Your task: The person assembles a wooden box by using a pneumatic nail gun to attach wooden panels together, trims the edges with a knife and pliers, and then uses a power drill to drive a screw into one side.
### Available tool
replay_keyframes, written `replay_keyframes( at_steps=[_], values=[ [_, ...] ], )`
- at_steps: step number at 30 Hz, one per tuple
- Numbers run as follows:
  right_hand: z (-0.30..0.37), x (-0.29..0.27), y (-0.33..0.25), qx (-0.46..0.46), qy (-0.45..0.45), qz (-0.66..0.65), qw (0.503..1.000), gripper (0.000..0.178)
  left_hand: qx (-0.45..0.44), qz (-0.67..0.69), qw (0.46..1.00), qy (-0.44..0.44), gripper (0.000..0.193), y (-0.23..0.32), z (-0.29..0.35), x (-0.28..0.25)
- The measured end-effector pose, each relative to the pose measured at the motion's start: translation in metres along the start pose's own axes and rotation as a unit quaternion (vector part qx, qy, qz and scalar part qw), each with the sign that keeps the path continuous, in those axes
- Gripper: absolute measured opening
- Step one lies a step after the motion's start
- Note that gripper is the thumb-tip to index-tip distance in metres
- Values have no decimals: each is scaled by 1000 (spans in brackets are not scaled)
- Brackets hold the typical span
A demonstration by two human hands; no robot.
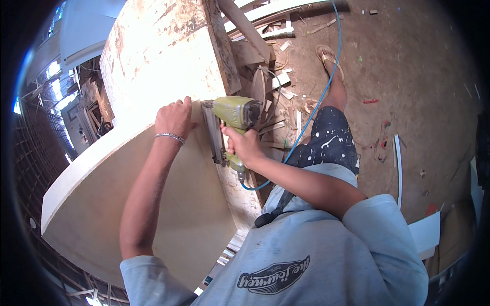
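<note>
My right hand (244, 145) is wrapped round the handle of a green nail gun (236, 111). The gun's dark nose and magazine lie along the corner of a curved, pale panel (127, 188). A blue air hose (306, 120) runs from the foot of the gun's handle. At the panel's upper edge, close to the gun's nose, my left hand (174, 121) grips with bent fingers over the rim and the thumb on the inner side. Panel and gun meet at a worn, white-stained workbench (168, 56). The exact contact point of the nose is hidden.
Wood offcuts (283, 81) and scraps litter the brown floor (408, 61) beside the bench. A long white strip (398, 168) lies on the floor at right, with a white board (424, 234) nearer me. The hose passes across my leg.
</note>
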State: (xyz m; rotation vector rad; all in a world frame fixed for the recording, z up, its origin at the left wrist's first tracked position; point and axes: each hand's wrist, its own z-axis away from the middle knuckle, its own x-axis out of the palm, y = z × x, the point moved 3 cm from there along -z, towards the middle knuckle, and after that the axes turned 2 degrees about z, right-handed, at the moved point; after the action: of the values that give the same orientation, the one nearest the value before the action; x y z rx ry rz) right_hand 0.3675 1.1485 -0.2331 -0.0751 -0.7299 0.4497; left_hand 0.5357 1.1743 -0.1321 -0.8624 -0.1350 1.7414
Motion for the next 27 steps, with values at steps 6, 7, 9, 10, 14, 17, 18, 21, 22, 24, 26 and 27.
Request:
replay_keyframes(
  at_steps=[6, 7, 9, 10, 14, 17, 18, 21, 22, 24, 26, 27],
  values=[
    [0, -22, -17, -19, -29, 0, 999, 26, -25, 43, 998, 25, 27, -23, 22, -18],
    [2, -22, -18, -11, -37, 1, 999, 26, -41, 50, 998, 27, 24, -29, 36, -29],
    [5, -17, -21, 6, -57, 1, 998, 27, -79, 72, 994, 27, 17, -44, 57, -43],
    [10, -12, -25, 7, -71, 5, 997, 25, -95, 77, 992, 22, 16, -51, 68, -52],
    [24, 9, -32, -36, -134, 88, 986, 20, -166, 97, 981, -16, 24, -73, 109, -83],
    [37, 24, -32, -93, -156, 206, 962, 22, -163, 128, 975, 81, 23, -80, 139, -92],
    [36, 28, -31, -176, -170, 273, 930, 24, -167, 120, 974, 90, 24, -81, 145, -94],
    [44, 38, -23, -393, -191, 384, 813, 27, -173, 106, 972, 120, 26, -79, 159, -99],
    [44, 40, -23, -357, -214, 384, 824, 29, -166, 109, 971, 134, 26, -78, 159, -99],
    [44, 46, -25, -315, -239, 400, 827, 30, -159, 103, 969, 157, 26, -79, 159, -96],
    [45, 50, -27, -293, -247, 419, 823, 30, -163, 88, 967, 173, 24, -77, 160, -88],
    [44, 51, -26, -278, -247, 422, 827, 30, -162, 89, 967, 174, 22, -78, 160, -88]
  ],
)
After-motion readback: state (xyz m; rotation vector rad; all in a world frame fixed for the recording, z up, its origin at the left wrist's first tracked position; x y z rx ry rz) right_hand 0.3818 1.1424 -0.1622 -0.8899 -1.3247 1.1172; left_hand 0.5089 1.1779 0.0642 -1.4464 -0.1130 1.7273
